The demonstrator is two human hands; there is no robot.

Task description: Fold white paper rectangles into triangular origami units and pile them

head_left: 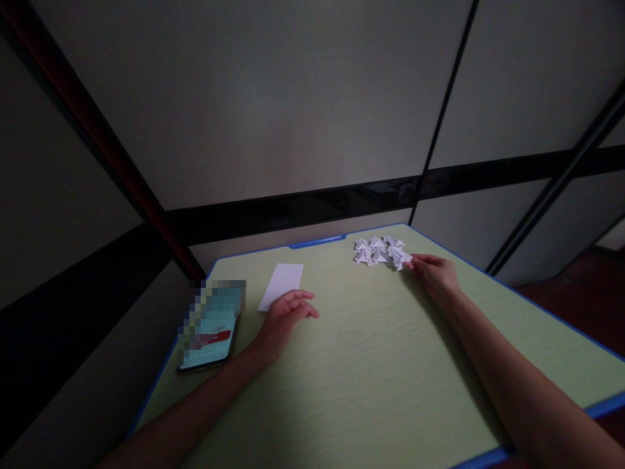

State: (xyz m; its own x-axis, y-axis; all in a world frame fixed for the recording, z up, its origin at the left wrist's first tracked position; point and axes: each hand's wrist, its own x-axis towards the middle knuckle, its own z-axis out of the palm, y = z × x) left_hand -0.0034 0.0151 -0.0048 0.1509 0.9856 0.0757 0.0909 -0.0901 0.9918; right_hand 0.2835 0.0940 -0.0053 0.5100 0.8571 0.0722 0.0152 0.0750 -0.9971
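At the back right of the table, my right hand (436, 276) pinches a folded white paper figure (398, 258) by its near right edge. Several similar folded paper figures (378, 255) lie in two rows just beside it. My left hand (291, 309) rests open near the middle left, fingers stretched to the right, nothing in them. Partly under that hand lies a flat white paper sheet (284, 279); its near right corner is hidden by the hand.
A phone (209, 348) with its screen lit, partly pixelated, lies at the table's left edge. The pale green table (371, 371) has a blue rim and a blue handle-like strip (318, 241) at the back. Wardrobe-like panels (293, 98) stand close behind it.
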